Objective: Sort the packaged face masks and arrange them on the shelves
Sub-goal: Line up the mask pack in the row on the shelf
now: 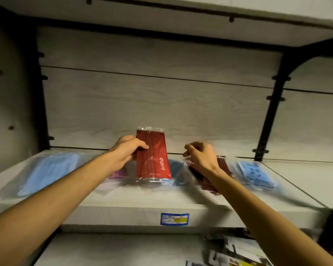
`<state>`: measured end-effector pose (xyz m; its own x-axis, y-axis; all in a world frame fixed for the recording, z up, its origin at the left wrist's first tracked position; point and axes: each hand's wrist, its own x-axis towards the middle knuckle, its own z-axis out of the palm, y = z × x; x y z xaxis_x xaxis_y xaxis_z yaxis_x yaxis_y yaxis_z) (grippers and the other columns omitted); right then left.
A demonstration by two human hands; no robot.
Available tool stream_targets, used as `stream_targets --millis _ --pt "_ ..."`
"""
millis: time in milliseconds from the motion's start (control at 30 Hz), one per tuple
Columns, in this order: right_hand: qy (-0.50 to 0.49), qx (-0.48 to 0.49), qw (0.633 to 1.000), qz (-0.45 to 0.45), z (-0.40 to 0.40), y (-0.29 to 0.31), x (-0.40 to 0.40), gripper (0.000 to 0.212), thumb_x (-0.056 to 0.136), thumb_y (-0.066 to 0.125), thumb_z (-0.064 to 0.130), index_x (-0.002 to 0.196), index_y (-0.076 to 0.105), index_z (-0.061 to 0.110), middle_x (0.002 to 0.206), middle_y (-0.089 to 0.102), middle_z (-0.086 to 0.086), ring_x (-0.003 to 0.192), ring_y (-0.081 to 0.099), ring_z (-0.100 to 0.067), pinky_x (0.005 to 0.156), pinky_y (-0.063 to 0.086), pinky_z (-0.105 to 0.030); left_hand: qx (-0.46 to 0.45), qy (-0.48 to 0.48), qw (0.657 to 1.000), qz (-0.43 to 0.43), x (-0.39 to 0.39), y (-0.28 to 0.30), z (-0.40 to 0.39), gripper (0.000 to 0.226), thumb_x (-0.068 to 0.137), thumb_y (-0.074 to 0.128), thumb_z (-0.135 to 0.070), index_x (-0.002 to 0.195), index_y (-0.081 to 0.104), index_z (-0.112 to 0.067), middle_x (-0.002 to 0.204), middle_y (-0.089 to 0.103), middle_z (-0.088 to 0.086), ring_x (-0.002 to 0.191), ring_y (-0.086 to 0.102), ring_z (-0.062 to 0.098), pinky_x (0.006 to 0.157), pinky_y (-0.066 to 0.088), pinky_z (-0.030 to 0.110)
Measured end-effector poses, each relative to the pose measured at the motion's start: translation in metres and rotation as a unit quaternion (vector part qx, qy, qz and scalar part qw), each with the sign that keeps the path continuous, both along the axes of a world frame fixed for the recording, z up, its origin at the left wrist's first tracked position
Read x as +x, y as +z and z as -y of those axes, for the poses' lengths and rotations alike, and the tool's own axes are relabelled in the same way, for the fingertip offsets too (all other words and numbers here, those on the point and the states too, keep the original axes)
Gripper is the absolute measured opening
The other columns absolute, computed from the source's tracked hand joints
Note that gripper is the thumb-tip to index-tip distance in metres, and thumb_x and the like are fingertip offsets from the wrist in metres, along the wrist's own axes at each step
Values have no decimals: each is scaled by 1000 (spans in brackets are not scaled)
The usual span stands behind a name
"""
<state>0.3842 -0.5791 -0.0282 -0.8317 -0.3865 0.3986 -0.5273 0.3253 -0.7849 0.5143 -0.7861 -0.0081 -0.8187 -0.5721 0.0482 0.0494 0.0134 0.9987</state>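
One red "dipro" mask pack (153, 154)

The red mask pack (153, 156) carries white lettering. At nine o'clock from it lies a plain light-blue pack (46, 173); at three o'clock a dark maroon pack (222, 166), then a light-blue pack with darker blue print (255, 174). The shelf (123, 206) is pale grey woodgrain, its price label (174, 219) blue, white and yellow.

Mask packs (255, 174) lie in a row on the shelf (142, 210), a price label (174, 219) on its front edge.
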Motion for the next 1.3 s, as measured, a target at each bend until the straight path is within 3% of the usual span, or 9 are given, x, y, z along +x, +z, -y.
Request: stream_targets --millis 133,300,400,500,600,700,800,1033,1300 --pt "-58 15 998 -3 -64 -6 -20 16 88 63 32 85 74 21 79 75 5 72 67 -13 63 49 -26 -64 -61 996 26 -44 -1 -50 33 82 72 5 110 67 -12 98 75 8 87 70 20 78 58 32" --pt "-103 67 992 -42 -123 -6 -28 22 86 62 36 100 74 23 88 76 7 83 70 -15 73 53 -30 -142 -89 985 41 -86 -3 -105 54 80 74 11 130 55 1 116 70 20 93 67 25 85 56 32" --pt "-100 102 987 -71 -146 -9 -32 28 91 62 37 113 71 22 102 76 5 94 69 -14 81 54 -31 -159 -78 984 30 -106 -5 -128 54 79 74 13 129 54 5 107 69 19 81 65 22 67 56 21" --pt "-86 131 983 -98 -163 -12 -36 34 94 58 32 124 67 18 116 73 2 104 67 -16 91 55 -35 -185 -55 980 45 -126 -12 -141 61 77 78 10 132 52 6 117 68 23 98 67 29 89 57 40" --pt "-73 155 978 -120 -175 -16 -41 36 95 55 31 127 65 18 123 70 2 109 64 -16 94 51 -33 -369 -32 923 103 -133 -19 -146 70 73 89 -21 135 56 -10 130 67 12 116 64 27 102 50 38" --pt "-57 175 974 -135 -183 -23 -47 37 95 55 31 129 63 19 126 68 1 111 62 -17 89 46 -28 -573 11 804 157 -129 -24 -151 93 72 83 -55 149 45 -21 159 38 6 144 36 28 114 38 40" --pt "-44 184 969 -157 -189 -27 -48 37 96 56 33 130 62 21 128 66 0 113 60 -17 86 43 -27 -622 34 769 143 -123 -26 -156 90 79 73 -61 152 39 -21 167 19 6 150 22 29 118 30 44" --pt "-61 198 930 -304 -227 -27 -24 38 99 57 31 135 55 21 135 60 0 117 58 -20 90 48 -29 -683 41 729 1 -105 -10 -192 49 92 57 -58 129 59 -25 138 57 -5 118 61 24 95 46 36" --pt "-223 142 788 -555 -344 -15 -10 37 90 60 22 125 49 13 124 50 -14 102 50 -29 80 39 -37 -675 -41 709 -201 -87 -3 -309 26 93 58 -50 99 68 -26 76 71 -11 68 69 18 64 55 35"
